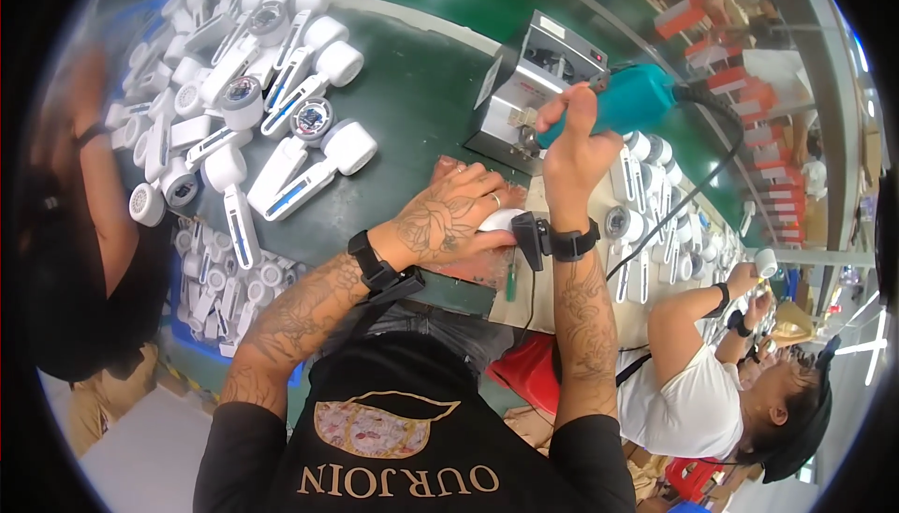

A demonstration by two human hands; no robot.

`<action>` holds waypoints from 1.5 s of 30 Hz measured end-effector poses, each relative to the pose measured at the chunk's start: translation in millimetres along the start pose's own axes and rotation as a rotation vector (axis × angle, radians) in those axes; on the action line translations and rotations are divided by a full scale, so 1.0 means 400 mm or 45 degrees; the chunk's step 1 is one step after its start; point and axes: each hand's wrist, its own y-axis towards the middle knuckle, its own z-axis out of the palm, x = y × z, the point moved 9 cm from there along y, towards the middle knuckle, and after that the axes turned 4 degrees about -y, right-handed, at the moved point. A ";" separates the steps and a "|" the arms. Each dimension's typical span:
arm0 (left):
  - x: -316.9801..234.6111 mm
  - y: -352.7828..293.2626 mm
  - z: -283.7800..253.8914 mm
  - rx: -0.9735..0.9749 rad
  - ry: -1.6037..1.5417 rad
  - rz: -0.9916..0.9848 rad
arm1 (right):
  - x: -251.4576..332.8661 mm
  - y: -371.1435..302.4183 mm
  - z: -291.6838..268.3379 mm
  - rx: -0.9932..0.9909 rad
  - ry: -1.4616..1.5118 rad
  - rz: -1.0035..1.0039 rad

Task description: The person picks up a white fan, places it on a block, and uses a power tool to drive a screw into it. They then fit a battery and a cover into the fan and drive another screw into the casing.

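My right hand (581,153) is wrapped around a teal electric screwdriver (623,101), its cable trailing off to the right. The screwdriver's tip points left, at the front of a grey metal screw feeder box (538,82). My left hand (449,216) curves over a white rounded part (501,221) and presses it on a worn reddish-brown mat (459,270). Most of that part is hidden under my fingers and behind a black band device on my right wrist. A green-handled tool (510,284) lies by the mat's right edge.
Piled at left on the green table (412,54) are white handheld units (304,176) with round heads, some showing circuitry. A blue bin (201,333) below holds more. Others lie right of the feeder. One co-worker (103,195) is at far left; another in a white shirt (684,401) sits at right.
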 end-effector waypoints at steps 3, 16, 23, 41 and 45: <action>0.010 -0.003 -0.001 0.089 0.053 -0.057 | 0.014 -0.035 0.001 0.054 -0.052 0.122; 0.020 -0.008 0.028 0.063 0.056 -0.048 | 0.044 -0.161 -0.105 -0.009 0.033 0.162; 0.002 0.004 0.015 0.026 0.081 0.014 | 0.011 -0.173 -0.114 -0.017 0.110 0.156; 0.003 -0.002 0.011 0.036 0.111 0.004 | 0.051 -0.035 -0.048 -0.065 -0.043 0.065; -0.010 0.005 -0.002 0.108 0.010 -0.028 | 0.025 0.007 -0.016 -0.041 0.011 -0.045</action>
